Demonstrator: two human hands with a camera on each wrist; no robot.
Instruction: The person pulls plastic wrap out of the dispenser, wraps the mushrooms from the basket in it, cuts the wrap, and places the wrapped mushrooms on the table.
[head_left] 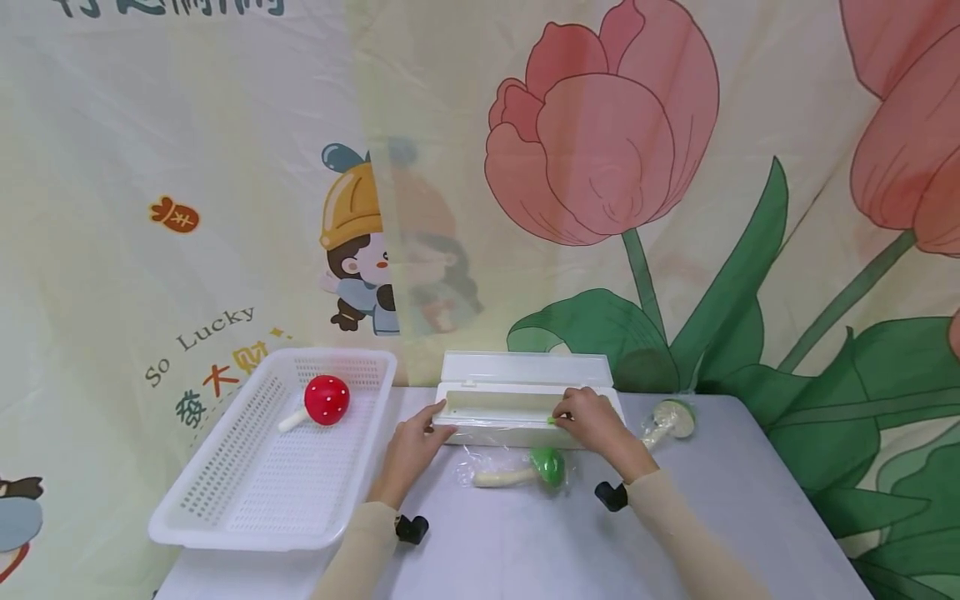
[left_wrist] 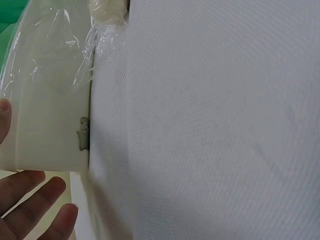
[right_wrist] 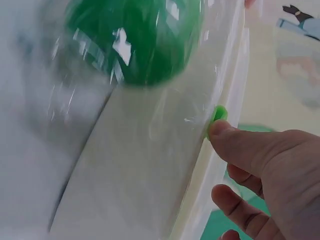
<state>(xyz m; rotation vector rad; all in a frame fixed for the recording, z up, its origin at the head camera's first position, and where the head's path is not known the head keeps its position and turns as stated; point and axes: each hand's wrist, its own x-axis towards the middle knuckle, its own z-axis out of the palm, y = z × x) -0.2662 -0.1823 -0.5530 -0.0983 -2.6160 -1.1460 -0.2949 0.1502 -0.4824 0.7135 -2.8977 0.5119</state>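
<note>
On the white table (head_left: 510, 542): a surface that shows a fine ribbed weave close up, its far edge running along the backdrop.
Long white box (head_left: 487, 437): near the far edge, lid (head_left: 525, 367) raised, clear film (right_wrist: 150, 117) over the front.
Green slider (right_wrist: 220, 112): on the box's front rim, toward its right end.
Right hand (head_left: 592, 421): thumb and forefinger pinching the slider, other fingers loosely bent.
Left hand (head_left: 411, 446): at the box's left end, thumb at the front, fingers apart.
Green-capped mushroom (head_left: 546, 468): in clear wrap, lying just before the box.
Pale-capped mushroom (head_left: 671, 419): wrapped, right of the box.
White basket (head_left: 247, 542): at the table's left, holding a red mushroom (head_left: 326, 402) with white dots.
Backdrop (head_left: 225, 100): creased pale cloth filling the room's view; large pink tulips (head_left: 603, 133) at right, "So Lucky" lettering (head_left: 198, 344) at left, a cartoon figure (head_left: 356, 250) half veiled by an overlapping panel.
</note>
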